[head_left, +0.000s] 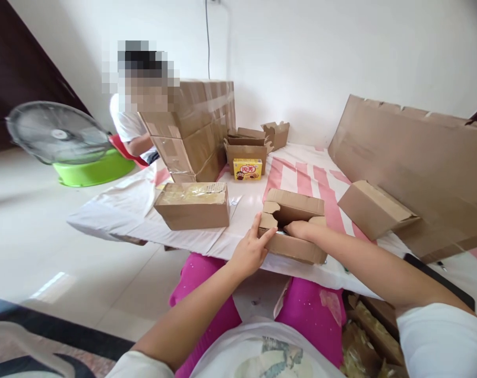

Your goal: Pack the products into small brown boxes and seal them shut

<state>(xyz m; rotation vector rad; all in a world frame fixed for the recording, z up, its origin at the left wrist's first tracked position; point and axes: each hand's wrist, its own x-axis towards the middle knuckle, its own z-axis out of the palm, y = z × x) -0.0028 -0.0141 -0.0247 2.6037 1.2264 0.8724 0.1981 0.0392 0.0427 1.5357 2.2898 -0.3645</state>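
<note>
The open box (276, 242) stood on the table (116, 219), near its front edge and before the person's knees. Its top flaps were up or folded aside, so the mouth faced upward.

The left hand (250, 251) was on the left end of this box. Its fingers were spread apart and touched the cardboard near the corner — it was not closed around anything. The right hand (299, 230) reached into the mouth of the box from the right. Its fingertips were hidden inside, so I cannot tell if they were together, apart or clamped on something. A small pale thing showed at the inner left of the box, too little visible to name.

To the left of the box, well apart from it, was a taped carton (193, 216). Behind the box stood a yellow pack (247, 169), in front of a brown carton (229, 152) with raised flaps. To the right of the box lay another carton (374, 212), and beyond that a big cardboard sheet (412, 163) leaned.

Farther behind and left of the box was a tall stack (205, 134) of cartons, with another person's arm (140, 144) beside it. Still farther left were a fan (59, 134) and a green basin (96, 170) — both well away from the box.
</note>
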